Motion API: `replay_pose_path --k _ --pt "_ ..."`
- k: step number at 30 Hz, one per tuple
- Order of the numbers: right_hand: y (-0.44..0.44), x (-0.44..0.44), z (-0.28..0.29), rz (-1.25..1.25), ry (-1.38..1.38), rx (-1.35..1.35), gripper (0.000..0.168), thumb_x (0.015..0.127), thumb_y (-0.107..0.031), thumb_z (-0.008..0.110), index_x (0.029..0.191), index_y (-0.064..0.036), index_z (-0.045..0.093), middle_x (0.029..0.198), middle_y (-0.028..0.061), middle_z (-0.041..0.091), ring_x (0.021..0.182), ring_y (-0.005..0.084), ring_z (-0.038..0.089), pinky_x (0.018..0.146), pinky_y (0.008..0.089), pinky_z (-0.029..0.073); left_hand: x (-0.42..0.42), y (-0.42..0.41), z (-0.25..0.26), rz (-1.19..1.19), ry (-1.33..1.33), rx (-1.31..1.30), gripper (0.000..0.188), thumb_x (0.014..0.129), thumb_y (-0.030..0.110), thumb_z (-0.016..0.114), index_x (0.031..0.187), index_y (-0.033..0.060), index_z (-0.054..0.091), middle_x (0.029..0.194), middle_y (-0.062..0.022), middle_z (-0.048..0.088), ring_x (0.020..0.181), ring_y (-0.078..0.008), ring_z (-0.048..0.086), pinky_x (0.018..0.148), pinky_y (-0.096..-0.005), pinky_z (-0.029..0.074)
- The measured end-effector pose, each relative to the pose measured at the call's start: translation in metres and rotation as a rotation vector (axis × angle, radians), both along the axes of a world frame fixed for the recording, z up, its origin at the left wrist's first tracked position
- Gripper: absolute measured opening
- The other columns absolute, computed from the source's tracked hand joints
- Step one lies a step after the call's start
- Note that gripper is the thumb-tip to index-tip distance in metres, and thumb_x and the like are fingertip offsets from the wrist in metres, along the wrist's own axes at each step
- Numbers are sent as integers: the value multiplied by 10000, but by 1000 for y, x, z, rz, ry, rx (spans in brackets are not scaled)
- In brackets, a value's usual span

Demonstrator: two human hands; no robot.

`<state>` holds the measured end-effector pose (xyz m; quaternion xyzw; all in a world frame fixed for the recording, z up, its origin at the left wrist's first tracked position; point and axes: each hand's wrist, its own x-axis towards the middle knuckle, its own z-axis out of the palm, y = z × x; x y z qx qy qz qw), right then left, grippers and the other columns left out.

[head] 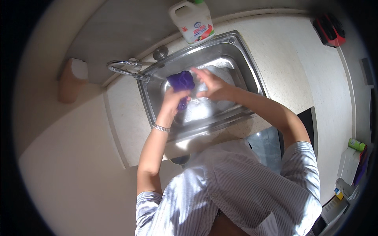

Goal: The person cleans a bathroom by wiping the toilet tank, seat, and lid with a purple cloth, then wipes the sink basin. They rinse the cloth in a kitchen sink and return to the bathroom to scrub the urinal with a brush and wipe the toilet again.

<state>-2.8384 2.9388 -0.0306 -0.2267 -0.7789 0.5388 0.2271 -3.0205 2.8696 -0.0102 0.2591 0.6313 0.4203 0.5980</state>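
My left hand (174,99) grips a bunched purple cloth (182,80), part of which pokes out below the fingers. It is held over a stainless steel sink (251,69) with whitish, sudsy water (199,113) in the bottom. My right hand (211,84) is just right of the cloth, slightly blurred, with fingers spread and nothing in them. A gap shows between its fingertips and the cloth. At the sink's left end, a chrome faucet (124,62) curves over the rim.
A white jug with a handle and printed label (196,25) stands behind the sink. Nearby is a round metal drain strainer (160,53). A red and black object (330,31) sits at the far right corner of the counter (283,50). A brownish holder (72,81) is at the left wall.
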Motion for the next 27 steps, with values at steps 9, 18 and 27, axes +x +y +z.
replay_pose_path --k 9,18,27 --pt "7 -8 34 297 -211 918 747 593 -25 635 1280 -180 389 1333 123 350 1262 325 291 1000 489 296 18 -5 14 -527 463 75 206 635 59 637 819 -17 586 721 -75 602 658 -186 581 585 -296 465" --pt "8 -14 0 -96 -61 493 360 607 -110 641 937 -56 508 753 175 554 716 369 576 636 422 473 34 19 29 -775 1410 290 253 713 167 561 869 -30 536 689 -219 606 648 -370 603 600 -436 496" --pt "1 -16 31 -488 -106 -303 308 517 -123 662 758 3 517 669 150 598 641 286 603 600 344 470 23 47 25 -614 1645 848 197 674 88 571 811 62 433 711 -107 515 616 -280 587 488 -376 483"
